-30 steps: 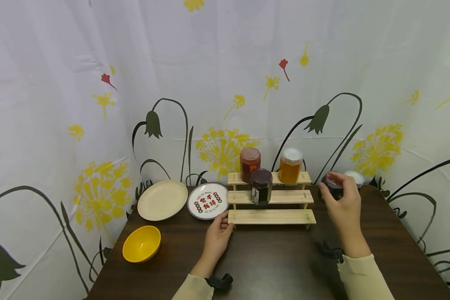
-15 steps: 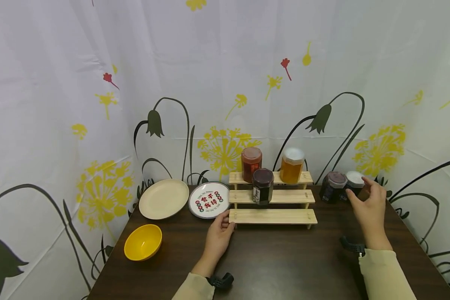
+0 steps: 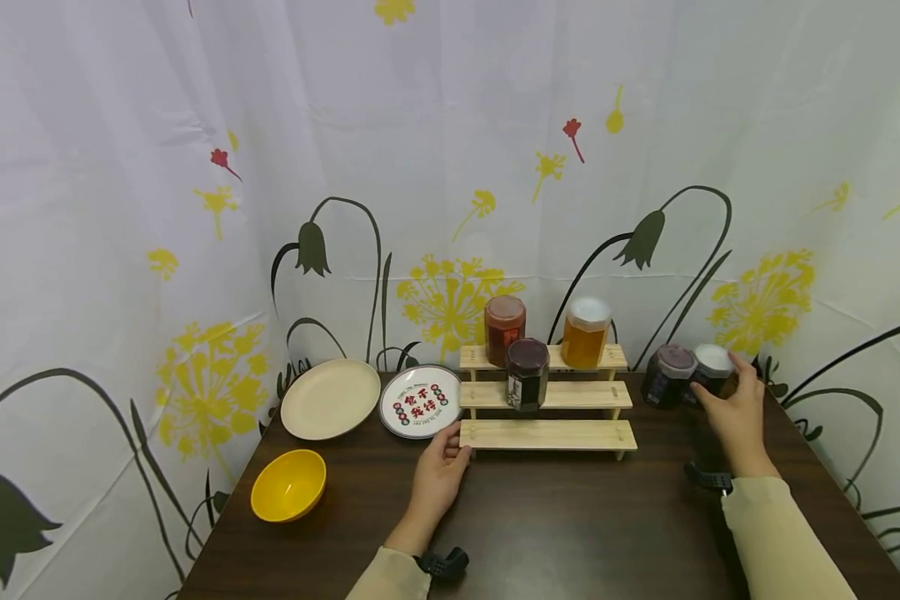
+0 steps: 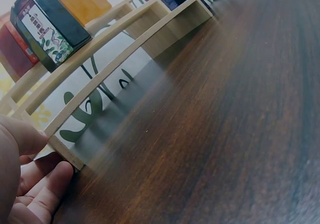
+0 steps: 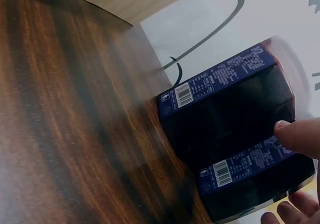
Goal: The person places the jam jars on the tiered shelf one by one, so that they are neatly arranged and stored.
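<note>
The white-lid jar is a dark jar with a blue label, and it stands on the brown table just to the right of the wooden step shelf, at the back by the curtain. The right hand is on it: the thumb and fingers curl around its sides and hold it. In the right wrist view a fingertip presses on the dark side of the jar. Touching it on the shelf side stands a purple-lid jar, also dark with a blue label.

The left hand rests at the left front corner of the shelf. Its fingers are loose and nearly straight, and the thumb touches the end of the lowest step.

On the middle step of the shelf stands a dark jar with a flowery label. On the top step stand a red jar and an orange jar.

Left of the shelf lies a white plate with red writing, then a cream plate. A yellow bowl sits in front of the cream plate.
</note>
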Motion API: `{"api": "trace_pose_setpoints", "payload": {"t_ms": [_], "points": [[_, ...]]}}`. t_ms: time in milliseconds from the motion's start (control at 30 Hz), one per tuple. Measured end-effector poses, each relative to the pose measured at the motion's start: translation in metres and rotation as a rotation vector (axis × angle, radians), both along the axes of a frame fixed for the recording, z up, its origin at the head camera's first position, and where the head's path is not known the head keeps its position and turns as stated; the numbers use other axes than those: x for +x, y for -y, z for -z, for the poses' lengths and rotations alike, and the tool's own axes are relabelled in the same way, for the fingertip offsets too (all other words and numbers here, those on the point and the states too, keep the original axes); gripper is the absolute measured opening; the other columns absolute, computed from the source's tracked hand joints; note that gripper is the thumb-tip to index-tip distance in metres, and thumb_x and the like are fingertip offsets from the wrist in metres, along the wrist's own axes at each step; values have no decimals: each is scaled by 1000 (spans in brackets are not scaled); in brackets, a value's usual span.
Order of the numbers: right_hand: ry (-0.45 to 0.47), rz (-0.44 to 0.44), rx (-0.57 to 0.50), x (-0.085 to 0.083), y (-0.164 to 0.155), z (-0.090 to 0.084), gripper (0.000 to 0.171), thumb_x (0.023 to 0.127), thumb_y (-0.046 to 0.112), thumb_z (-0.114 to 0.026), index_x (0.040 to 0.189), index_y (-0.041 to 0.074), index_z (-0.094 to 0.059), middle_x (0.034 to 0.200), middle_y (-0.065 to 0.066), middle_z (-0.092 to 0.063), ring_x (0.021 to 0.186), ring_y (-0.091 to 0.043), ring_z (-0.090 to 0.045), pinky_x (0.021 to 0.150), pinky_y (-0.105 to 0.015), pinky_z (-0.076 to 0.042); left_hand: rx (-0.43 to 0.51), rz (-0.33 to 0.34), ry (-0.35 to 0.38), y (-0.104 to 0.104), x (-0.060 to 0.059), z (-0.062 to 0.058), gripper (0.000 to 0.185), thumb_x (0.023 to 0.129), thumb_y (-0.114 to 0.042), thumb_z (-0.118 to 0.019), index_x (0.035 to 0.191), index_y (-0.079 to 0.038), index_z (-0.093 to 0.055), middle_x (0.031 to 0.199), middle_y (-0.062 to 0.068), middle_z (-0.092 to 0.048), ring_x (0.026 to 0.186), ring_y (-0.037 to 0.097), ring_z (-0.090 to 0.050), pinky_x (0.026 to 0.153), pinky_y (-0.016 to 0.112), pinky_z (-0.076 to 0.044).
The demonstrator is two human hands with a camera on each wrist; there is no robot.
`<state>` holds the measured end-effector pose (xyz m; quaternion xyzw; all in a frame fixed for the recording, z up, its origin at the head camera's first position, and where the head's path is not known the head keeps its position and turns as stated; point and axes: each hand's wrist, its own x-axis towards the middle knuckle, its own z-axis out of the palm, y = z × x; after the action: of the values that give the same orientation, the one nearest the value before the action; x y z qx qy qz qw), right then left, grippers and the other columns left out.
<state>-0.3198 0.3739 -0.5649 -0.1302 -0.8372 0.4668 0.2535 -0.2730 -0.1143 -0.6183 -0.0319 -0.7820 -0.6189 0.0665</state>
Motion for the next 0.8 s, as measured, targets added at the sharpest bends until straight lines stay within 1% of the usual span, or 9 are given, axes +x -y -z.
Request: {"api": "trace_pose_setpoints", "payload": {"t_ms": [100,167,333,467,600,700,800], "points": [[11,-3,-2,-4,-2,1,88,98,8,-78,170,7,-29,165,-34,-33,152,-51,-36,121,-68,-34,-4,-4,5,0,1,0,47,103,-8,-73,147,0,-62,115,18,-74,91,12,-66,76,17,-57],[8,-9,-13,-6,-3,2,88,98,7,-77,170,7,-28,167,-33,-32,154,-52,-36,124,-67,-34,-8,-6,4,0,1,0,47,103,-8,-73,148,0,-62,116,18,-74,92,12,-67,76,17,-57],[-17,-20,-57,-10,-4,6,88,98,2,-74,170,7,-25,172,-27,-31,157,-48,-37,130,-59,-33,-8,-3,-2,-1,1,-1,48,103,-10,-74,148,0,-62,117,18,-74,93,14,-67,76,18,-57],[-48,-4,-74,-11,-2,7,85,98,3,-74,168,8,-26,171,-24,-35,156,-46,-41,129,-55,-36,-6,-2,-1,-1,1,-1,48,103,-10,-74,148,0,-62,117,18,-74,93,15,-66,76,18,-56],[-88,31,-62,-12,0,7,81,98,4,-76,166,7,-30,167,-26,-43,152,-45,-47,128,-52,-40,-18,-7,6,-1,1,-1,48,103,-11,-73,148,0,-62,116,18,-74,93,16,-67,77,18,-57],[-94,48,-51,-13,1,7,81,98,5,-76,165,7,-31,165,-27,-43,150,-47,-48,127,-53,-40,-23,-7,5,0,1,-2,48,103,-11,-73,148,0,-61,117,18,-73,93,15,-67,77,19,-57],[-91,64,-41,-12,2,8,81,98,7,-77,165,8,-32,166,-26,-40,150,-48,-47,124,-50,-41,-25,-7,7,0,1,-2,48,103,-11,-73,148,0,-61,117,18,-73,93,14,-67,77,18,-57]]}}
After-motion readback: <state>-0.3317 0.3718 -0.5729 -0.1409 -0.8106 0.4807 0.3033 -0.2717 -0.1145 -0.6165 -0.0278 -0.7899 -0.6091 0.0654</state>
